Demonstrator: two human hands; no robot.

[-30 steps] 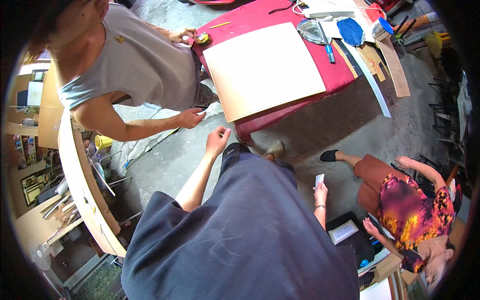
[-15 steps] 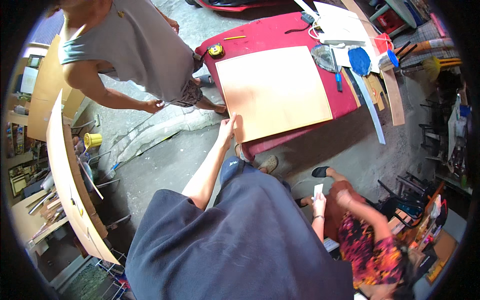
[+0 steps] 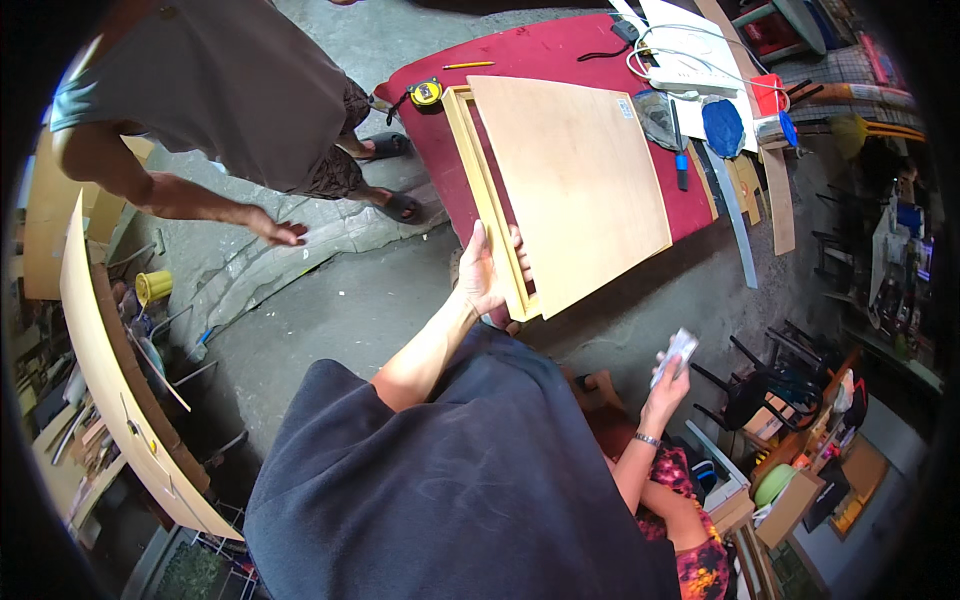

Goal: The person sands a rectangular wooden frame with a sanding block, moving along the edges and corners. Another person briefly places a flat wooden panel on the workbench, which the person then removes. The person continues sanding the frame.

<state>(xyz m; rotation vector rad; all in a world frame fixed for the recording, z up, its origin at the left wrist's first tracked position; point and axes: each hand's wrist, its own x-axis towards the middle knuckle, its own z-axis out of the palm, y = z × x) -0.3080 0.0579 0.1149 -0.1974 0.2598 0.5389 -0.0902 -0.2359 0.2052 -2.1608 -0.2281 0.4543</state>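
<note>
Gripping the near corner of the wooden frame (image 3: 487, 190), your left hand (image 3: 483, 272) closes with its thumb along the frame's outer edge; the fingertips are hidden behind the rail. The frame lies on the red table (image 3: 560, 60), mostly covered by the plywood panel (image 3: 570, 180). Your right hand is out of view.

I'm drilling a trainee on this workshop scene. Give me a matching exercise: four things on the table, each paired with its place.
Things:
1. yellow tape measure
2. pale plywood sheet
3. yellow pencil
4. round blue disc

Places:
A. lying over the wooden frame
B. at the red table's far left corner
C. right of the sheet
D. beyond the tape measure

Pairs: 1-B, 2-A, 3-D, 4-C
</note>
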